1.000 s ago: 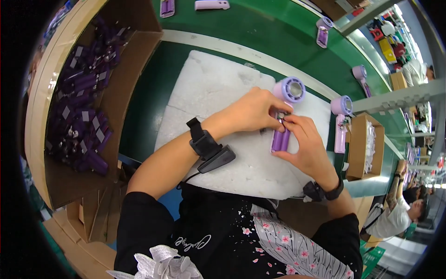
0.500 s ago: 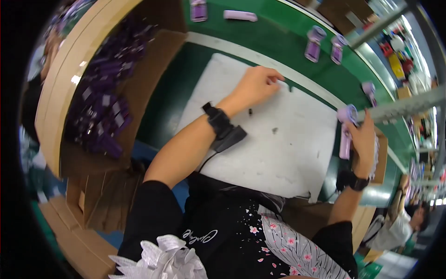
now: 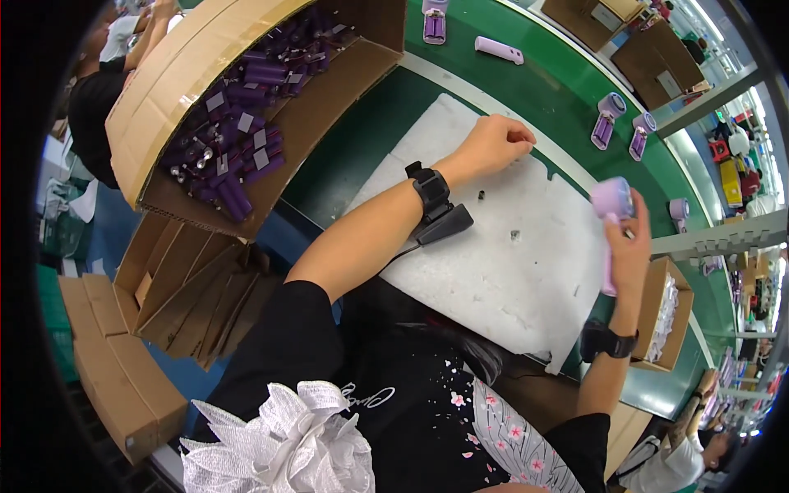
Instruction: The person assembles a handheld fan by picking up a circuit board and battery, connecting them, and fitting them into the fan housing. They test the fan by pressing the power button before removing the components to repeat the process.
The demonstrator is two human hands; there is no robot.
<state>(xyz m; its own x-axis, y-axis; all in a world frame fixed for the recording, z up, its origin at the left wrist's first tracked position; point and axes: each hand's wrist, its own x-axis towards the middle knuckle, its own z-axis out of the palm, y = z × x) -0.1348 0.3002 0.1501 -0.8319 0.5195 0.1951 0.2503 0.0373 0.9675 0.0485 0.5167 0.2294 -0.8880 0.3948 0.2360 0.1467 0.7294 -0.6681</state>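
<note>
My right hand (image 3: 630, 255) is wrapped round a lavender handheld fan (image 3: 611, 199), its round head up and its handle down, by the right edge of a white foam mat (image 3: 460, 238). Over the far edge of that mat is my left hand (image 3: 500, 145), its fingers curled together; whatever they may hold is hidden. To the left, a big open carton (image 3: 329, 107) contains many purple cylinders with wires (image 3: 238, 135), like battery cells. Two small dark bits (image 3: 515, 236) lie on the mat.
A green conveyor belt (image 3: 542, 90) curves past the far side, carrying several fan bodies (image 3: 602, 131) and a lavender handle shell (image 3: 499, 50). A small carton of white parts (image 3: 667, 320) stands at right, below a grey metal bar (image 3: 723, 236). Folded cardboard (image 3: 197, 287) leans at left; other people are nearby.
The view has shifted leftward, so everything appears farther right. My right hand has lifted the fan and brought it toward the mat. The left hand remains above the mat's far edge.
</note>
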